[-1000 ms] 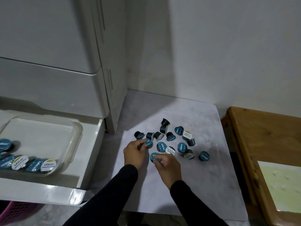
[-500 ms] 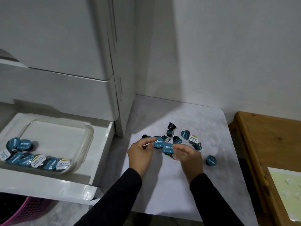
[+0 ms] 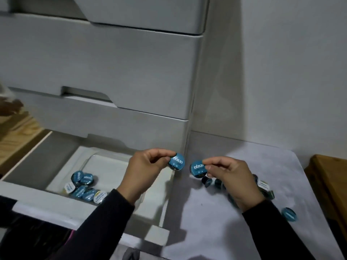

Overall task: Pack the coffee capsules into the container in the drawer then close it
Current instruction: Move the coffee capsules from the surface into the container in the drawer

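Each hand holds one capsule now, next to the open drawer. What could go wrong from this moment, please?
1. The left hand only pinches its blue capsule by the rim, above the drawer's edge; it may slip and miss the container.
2. The right hand pinches its capsule over the marble top, so it must still cross the gap.
3. The right sleeve could sweep the loose capsule off the top.

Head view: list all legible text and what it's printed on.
"EXCELSO": blue lid of the coffee capsule pinched in the left hand.
"EXCELSO": blue lid of the coffee capsule pinched in the right hand.
Small print beneath both logos: too small to read.
Lids of the capsules in the container: printed, too blurred to read.
Loose capsules on the white surface: blurred, unreadable.
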